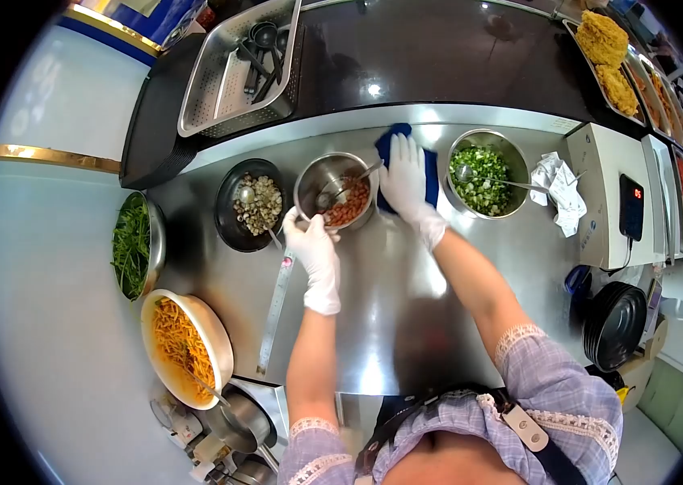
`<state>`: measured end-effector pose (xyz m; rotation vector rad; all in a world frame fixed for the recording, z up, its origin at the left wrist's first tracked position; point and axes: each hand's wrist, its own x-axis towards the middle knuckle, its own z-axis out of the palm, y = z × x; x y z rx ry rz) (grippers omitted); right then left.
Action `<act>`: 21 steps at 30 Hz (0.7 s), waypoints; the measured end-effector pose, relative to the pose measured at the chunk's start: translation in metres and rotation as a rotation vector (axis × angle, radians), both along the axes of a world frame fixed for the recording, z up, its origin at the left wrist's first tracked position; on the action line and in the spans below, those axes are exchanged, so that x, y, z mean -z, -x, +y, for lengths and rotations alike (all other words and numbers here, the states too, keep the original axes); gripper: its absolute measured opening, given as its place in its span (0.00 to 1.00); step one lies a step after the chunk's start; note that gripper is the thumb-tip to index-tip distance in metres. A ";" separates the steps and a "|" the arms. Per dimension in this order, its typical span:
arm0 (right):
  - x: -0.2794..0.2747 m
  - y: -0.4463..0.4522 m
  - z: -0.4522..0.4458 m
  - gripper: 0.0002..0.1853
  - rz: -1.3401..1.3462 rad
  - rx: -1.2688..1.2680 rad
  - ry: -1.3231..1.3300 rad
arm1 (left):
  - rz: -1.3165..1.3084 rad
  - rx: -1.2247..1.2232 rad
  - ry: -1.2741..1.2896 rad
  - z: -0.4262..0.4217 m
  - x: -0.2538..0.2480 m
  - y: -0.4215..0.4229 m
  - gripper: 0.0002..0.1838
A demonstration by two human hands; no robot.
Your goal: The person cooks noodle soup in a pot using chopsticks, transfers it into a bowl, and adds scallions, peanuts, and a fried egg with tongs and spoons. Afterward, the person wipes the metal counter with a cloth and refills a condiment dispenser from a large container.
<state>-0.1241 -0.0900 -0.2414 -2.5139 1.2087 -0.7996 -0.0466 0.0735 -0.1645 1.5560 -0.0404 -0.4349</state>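
Note:
My gloved left hand [314,260] has its fingers closed on the near-left rim of a steel pot [310,184]. Reddish-brown peanuts [349,208] and a spoon sit inside that pot. Just to its right, my gloved right hand [406,178] lies flat on a dark blue cloth [394,139], fingers stretched out. Left of the pot is a black bowl [226,218] of small pale chopped pieces, also with a spoon. On the other side of the cloth stands a steel bowl [453,145] of chopped green onion with a spoon in it.
A ruler-like strip [275,307] lies on the steel counter [390,323]. Greens fill a bowl [155,242] at left, above a white bowl [226,343] of orange shreds. Crumpled paper [563,194], a white box [600,202] and stacked black bowls [620,323] stand right; a perforated tray [220,113] sits behind.

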 end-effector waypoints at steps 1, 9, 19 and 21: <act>-0.001 -0.006 -0.015 0.33 0.000 -0.112 -0.015 | -0.059 -0.002 -0.042 0.010 -0.014 0.002 0.20; -0.027 0.033 0.085 0.14 0.013 -0.827 -0.002 | -0.112 0.003 0.156 0.066 -0.095 -0.027 0.24; -0.010 0.086 0.104 0.15 -0.167 -0.823 -0.239 | 0.031 0.107 0.236 -0.016 -0.039 -0.029 0.26; -0.024 0.055 0.035 0.13 -0.021 -0.465 -0.049 | -0.050 0.162 0.187 -0.031 -0.021 -0.018 0.25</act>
